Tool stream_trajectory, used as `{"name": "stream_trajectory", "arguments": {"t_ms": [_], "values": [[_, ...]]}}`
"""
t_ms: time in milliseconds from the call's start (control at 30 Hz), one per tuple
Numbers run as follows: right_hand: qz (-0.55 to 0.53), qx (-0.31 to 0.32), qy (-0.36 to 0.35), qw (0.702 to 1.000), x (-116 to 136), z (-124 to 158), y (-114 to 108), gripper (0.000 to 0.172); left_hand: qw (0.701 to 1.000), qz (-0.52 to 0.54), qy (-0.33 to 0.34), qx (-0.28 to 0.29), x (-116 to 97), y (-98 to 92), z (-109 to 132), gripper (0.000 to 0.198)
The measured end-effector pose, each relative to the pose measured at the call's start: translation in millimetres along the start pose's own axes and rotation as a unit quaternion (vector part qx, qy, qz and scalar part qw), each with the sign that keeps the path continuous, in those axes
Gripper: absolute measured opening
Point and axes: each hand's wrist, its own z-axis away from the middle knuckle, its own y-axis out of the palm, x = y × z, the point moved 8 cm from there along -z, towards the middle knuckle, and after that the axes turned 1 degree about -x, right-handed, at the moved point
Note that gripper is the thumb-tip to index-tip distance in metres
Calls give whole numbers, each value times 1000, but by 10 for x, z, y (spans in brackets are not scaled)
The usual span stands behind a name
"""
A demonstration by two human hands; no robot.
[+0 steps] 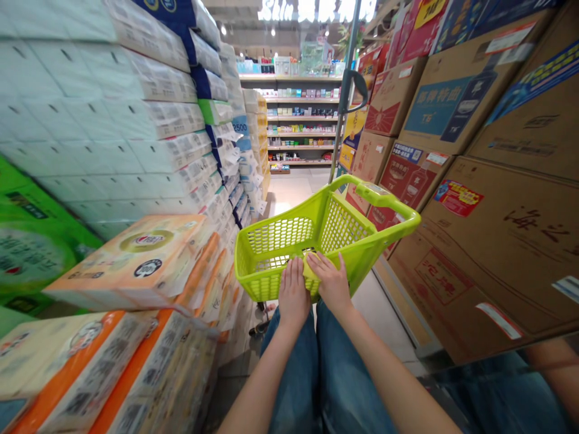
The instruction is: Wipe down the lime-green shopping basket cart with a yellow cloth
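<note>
A lime-green plastic shopping cart basket (289,232) with perforated walls is in front of my knees, its handle rising to the right. My left hand (294,292) rests on its near rim, fingers stretched out flat and side by side, with nothing visible in it. Right beside it, my right hand (333,278) presses a small yellow cloth (309,269) against the near side of the basket. That hand's fingers lie over the cloth and hide part of it. The basket's inside shows a few dark marks or gaps on its floor.
Tissue packs (136,253) stand stacked on the left, white packs (81,108) behind them. Cardboard cartons (479,241) are piled on the right. A grey post with a door handle (355,90) stands ahead, and stocked shelves (303,114) line the back beyond a pale floor.
</note>
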Motion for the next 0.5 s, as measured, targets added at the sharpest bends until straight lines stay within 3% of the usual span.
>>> {"name": "stream_trajectory", "arguments": {"t_ms": [233, 300, 400, 500], "values": [[82, -73, 66, 992, -955, 20, -791, 75, 1000, 12, -4, -1, -6, -23, -5, 77], [104, -100, 90, 985, -1116, 18, -929, 72, 1000, 12, -7, 1, -10, -17, -8, 76], [125, -116, 113, 979, -1076, 18, -892, 71, 1000, 13, -10, 0, -22, -15, -13, 77], [113, -89, 96, 985, -731, 11, -572, 73, 1000, 12, -10, -5, -34, -23, -16, 78]]}}
